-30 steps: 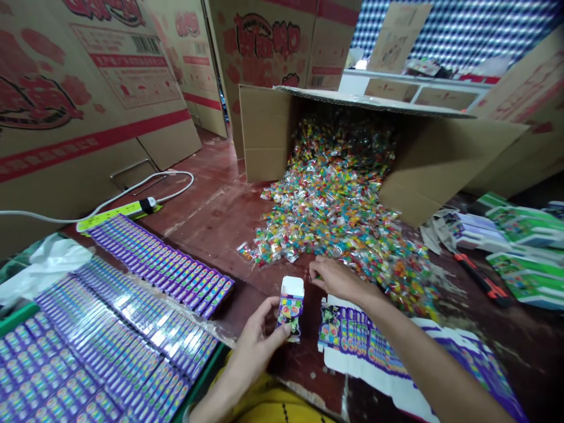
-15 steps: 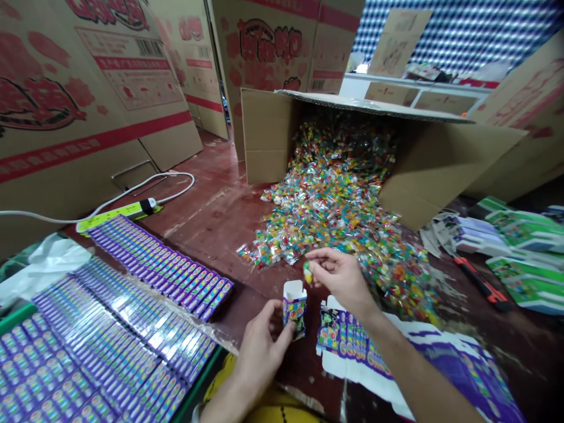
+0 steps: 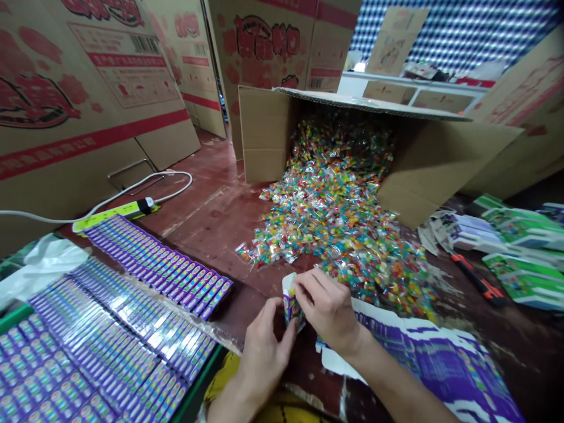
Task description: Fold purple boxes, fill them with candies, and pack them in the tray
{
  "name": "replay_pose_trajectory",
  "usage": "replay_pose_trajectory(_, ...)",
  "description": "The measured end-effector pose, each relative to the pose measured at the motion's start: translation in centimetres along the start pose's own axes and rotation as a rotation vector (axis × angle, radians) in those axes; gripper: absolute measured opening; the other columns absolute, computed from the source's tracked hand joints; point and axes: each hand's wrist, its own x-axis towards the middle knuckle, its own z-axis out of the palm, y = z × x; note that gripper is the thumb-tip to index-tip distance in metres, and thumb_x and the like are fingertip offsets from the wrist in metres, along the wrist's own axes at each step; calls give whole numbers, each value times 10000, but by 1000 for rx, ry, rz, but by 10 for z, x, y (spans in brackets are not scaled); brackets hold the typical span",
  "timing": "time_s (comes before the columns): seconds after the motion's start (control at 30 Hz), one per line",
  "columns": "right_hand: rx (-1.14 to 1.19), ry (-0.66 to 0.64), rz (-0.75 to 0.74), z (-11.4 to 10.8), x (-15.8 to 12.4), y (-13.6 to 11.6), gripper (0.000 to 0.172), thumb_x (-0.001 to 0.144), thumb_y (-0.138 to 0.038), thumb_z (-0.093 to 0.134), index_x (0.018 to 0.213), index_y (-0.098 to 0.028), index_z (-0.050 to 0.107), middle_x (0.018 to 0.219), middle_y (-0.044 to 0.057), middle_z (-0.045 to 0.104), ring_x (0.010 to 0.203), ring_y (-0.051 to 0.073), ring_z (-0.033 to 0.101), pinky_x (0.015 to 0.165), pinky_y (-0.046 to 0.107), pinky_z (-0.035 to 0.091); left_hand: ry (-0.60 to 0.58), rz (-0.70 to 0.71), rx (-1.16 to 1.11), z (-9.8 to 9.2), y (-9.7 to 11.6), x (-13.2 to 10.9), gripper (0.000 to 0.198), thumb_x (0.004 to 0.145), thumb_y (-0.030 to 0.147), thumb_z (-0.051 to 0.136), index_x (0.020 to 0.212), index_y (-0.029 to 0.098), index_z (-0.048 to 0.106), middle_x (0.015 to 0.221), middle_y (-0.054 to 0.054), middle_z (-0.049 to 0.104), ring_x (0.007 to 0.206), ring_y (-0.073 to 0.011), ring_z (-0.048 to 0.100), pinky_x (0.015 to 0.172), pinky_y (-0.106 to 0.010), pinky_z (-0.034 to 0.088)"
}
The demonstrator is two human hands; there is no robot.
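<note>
A small purple candy box (image 3: 289, 302) with its white top flaps up stands between my hands. My left hand (image 3: 267, 346) grips it from the left side and front, thumb and fingers closed around it. At the box's open top, my right hand (image 3: 328, 305) pinches a small packet of colourful candy, mostly hidden by the fingers; a bit of yellow shows at the opening. Just beyond lies a large heap of candy packets (image 3: 330, 223), spilling from a cardboard carton (image 3: 264, 135) on its side. Flat purple box blanks (image 3: 423, 352) lie beneath and right of my right forearm.
Rows of purple boxes (image 3: 163, 264) fill the left side, some in a green-edged tray (image 3: 198, 376). A yellow power strip (image 3: 112, 214) with a white cable lies behind them. At right are a red-black tool (image 3: 478, 281) and green cartons (image 3: 524, 282). Tall cardboard boxes (image 3: 101, 88) stand behind.
My right hand has moved left and down from beside the heap to the top of the candy box, bringing the candy packet with it. My left hand still holds the box.
</note>
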Motion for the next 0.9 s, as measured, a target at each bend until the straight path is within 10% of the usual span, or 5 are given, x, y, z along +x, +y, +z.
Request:
replay_pose_trajectory(0.27,124,-224,130,-24,5,-1,302,1000,-317,495,791,-200,679,833,34,543,749,160,570,717,298,463,-48,-17,-253,0,-3,1,208,923,233,576,1130,216,578,1079,-64,706,948,-202,701,852,-313,570)
replay_pose_trajectory(0.53,317,-226,74,-27,-3,11,311,945,-87,494,1187,-232,624,1053,46,635,909,161,619,833,286,497,-56,-52,-304,6,-4,1,195,925,236,579,1118,211,566,1088,-68,702,941,-199,700,854,-317,575)
replay_pose_trajectory(0.9,133,-239,-13,-35,-3,12,176,978,-141,507,1005,-229,658,950,41,706,900,183,677,838,284,483,-86,18,-179,4,-5,-2,199,935,219,556,1134,220,575,1097,-68,702,975,-209,696,876,-327,570)
